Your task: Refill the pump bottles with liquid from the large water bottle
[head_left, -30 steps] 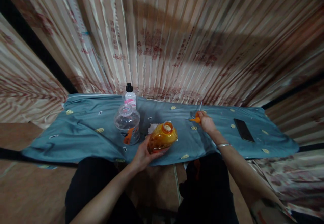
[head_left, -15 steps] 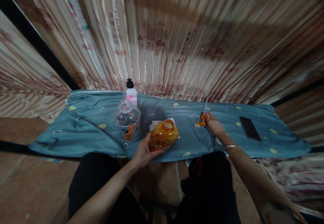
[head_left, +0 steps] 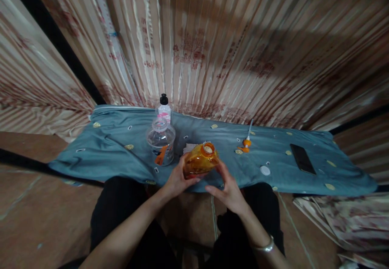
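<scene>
An amber see-through bottle (head_left: 199,164), its uncapped neck tilted up and to the right, is gripped around its left side by my left hand (head_left: 178,178). My right hand (head_left: 227,190) is at the bottle's right side, thumb and fingers spread. Its fingertips reach the bottle's edge, though I cannot tell whether they press on it. An orange pump top (head_left: 246,143) with a pale dip tube lies on the cloth, to the right of the bottle. Partly hidden behind the bottle is a white piece of paper or tissue (head_left: 189,148).
A clear wide jar (head_left: 160,141), open at the top, stands left of the bottle. Behind it is a white bottle with a black cap (head_left: 164,107). A white disc (head_left: 265,170) and a dark phone (head_left: 302,158) lie rightward on the blue-green cloth (head_left: 115,133). Curtains hang behind.
My right hand has let go of the orange pump top, leaving it on the cloth, and moved left to the amber bottle. My left hand still holds the bottle. The view has shifted slightly.
</scene>
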{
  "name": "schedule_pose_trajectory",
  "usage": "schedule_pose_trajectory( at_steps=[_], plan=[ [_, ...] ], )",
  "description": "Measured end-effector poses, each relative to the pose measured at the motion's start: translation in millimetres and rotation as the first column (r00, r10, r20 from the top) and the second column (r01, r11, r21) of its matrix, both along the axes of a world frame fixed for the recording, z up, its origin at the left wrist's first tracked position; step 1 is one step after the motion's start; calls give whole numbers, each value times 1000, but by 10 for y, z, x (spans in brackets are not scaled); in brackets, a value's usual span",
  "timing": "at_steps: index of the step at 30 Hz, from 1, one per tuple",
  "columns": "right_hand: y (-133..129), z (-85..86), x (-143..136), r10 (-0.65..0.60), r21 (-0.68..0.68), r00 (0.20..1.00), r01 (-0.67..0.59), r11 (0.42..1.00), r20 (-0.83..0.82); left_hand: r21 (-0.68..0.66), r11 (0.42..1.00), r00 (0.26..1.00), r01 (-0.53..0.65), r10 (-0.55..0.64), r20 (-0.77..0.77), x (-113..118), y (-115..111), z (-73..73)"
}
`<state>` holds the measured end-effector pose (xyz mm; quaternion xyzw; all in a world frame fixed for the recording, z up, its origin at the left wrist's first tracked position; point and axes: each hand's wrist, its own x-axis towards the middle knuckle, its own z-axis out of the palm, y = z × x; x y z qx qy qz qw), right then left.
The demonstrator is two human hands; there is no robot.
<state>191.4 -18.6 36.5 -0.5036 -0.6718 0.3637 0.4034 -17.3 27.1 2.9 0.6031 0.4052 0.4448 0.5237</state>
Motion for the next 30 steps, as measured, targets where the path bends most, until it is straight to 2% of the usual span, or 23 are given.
schedule_pose_trajectory(
  at_steps=[4, 12, 18, 21, 24, 26, 30],
  plan=[
    [75, -62, -264, -119, -43, 993, 119, 992, -1, 15, 1000, 1000, 5, -5, -13, -9, -12, -22],
    [119, -45, -299, -199, -73, 980, 198, 977, -9, 28, 999, 999, 32, -31, -35, -37, -79, -36],
    [29, -215, -362, -194, -193, 981, 185, 964, -25, 5, 997, 997, 76, -76, -21, -59, -160, 27],
    [-27, -253, -383, -122, -258, 986, 90, 962, -111, -28, 997, 996, 79, -79, -36, -60, -240, 18],
    [-79, -209, -358, -64, -290, 977, 2, 957, -204, -22, 998, 996, 51, -52, -67, -70, -313, 24],
    [-79, -161, -308, -148, -287, 963, 79, 955, -227, 29, 1000, 997, -9, 11, -73, -105, -349, 58],
    [114, -93, -184, -386, -170, 911, 361, 917, -146, 97, 980, 983, -172, 177, -39, -322, -403, 144]
  ],
)
